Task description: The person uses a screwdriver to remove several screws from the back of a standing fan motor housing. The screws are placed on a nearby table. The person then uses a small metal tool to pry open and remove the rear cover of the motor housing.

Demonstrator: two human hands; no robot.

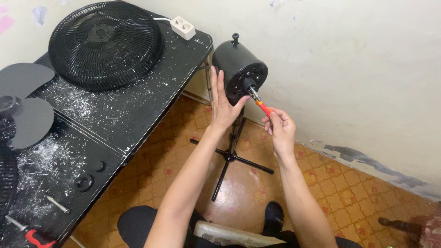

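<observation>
A black fan motor housing [236, 64] stands on a thin pole with a cross-shaped base [229, 156] on the tiled floor. My left hand [223, 108] presses flat against the housing's left side, fingers up. My right hand [280, 128] grips a small screwdriver with an orange-red handle [263, 108]. Its metal tip rests at the motor's shaft [250, 87] on the housing's front face.
A black table [138, 105] flecked with white stands at left. On it lie a black fan grille [105, 43], grey fan blades [25, 108], a round black nut [84, 182], a metal rod [57, 204], a red-handled tool [34, 236] and a white socket strip [183, 27]. The wall runs close behind the fan.
</observation>
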